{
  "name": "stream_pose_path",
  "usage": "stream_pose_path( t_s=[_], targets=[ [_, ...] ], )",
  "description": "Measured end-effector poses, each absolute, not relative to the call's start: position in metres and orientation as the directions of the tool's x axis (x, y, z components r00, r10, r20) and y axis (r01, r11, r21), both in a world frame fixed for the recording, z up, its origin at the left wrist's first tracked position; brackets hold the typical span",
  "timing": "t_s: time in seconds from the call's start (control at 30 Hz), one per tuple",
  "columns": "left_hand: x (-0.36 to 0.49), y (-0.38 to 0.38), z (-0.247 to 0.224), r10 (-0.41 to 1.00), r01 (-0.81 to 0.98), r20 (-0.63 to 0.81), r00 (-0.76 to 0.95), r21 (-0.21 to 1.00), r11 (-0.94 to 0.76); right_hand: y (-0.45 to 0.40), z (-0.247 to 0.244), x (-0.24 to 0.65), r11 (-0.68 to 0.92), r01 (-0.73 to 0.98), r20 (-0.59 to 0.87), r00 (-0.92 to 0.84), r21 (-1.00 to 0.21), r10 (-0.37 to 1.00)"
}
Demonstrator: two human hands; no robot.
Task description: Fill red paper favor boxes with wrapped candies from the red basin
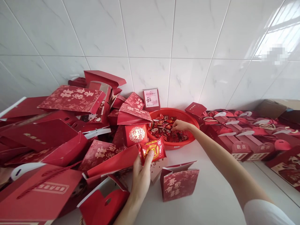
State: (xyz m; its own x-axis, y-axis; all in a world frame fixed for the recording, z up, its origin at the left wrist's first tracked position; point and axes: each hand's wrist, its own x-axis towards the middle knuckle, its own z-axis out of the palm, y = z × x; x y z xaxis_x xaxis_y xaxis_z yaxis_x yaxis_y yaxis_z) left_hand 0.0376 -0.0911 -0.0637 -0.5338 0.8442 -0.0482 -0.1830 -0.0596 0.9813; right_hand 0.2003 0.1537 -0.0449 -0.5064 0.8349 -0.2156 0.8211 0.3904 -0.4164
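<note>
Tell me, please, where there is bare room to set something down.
The widest bare patch of white tabletop lies right of the small standing red box, running beneath the right arm toward the rows of handled boxes. A narrower strip separates that standing box from the red basket. The left side is crowded with heaped boxes.

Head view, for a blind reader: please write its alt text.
The left hand holds a red packet while the right hand reaches into a red basket of small packets. Red boxes crowd both sides; one box stands in front.
</note>
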Motion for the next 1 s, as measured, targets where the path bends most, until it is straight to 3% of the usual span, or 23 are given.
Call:
stream_pose_path(
  t_s=[0.17,0.33,0.53,0.8,0.9,1.0],
  targets=[
    [0.038,-0.092,-0.063,0.844,-0.181,-0.050,-0.533,0.982,-0.056,0.155,-0.046,0.204,0.371,0.737,-0.167,-0.542,-0.565,0.823],
    [0.036,-0.090,-0.067,0.852,-0.188,-0.048,-0.521,0.980,-0.059,0.159,-0.049,0.207,0.376,0.685,-0.163,-0.585,-0.624,0.795],
    [0.028,-0.086,-0.076,0.874,-0.196,-0.076,-0.480,0.980,-0.023,0.155,-0.048,0.200,0.470,0.677,-0.193,-0.663,-0.566,0.723],
    [0.029,-0.086,-0.077,0.876,-0.185,-0.049,-0.480,0.982,-0.046,0.144,-0.062,0.178,0.549,0.772,-0.236,-0.626,-0.320,0.743],
    [0.029,-0.086,-0.076,0.870,-0.200,-0.054,-0.490,0.978,-0.052,0.142,-0.060,0.174,0.543,0.778,-0.220,-0.617,-0.316,0.756],
    [0.029,-0.086,-0.075,0.876,-0.204,-0.036,-0.480,0.976,-0.072,0.140,-0.048,0.179,0.545,0.738,-0.144,-0.637,-0.399,0.757]
  ],
)
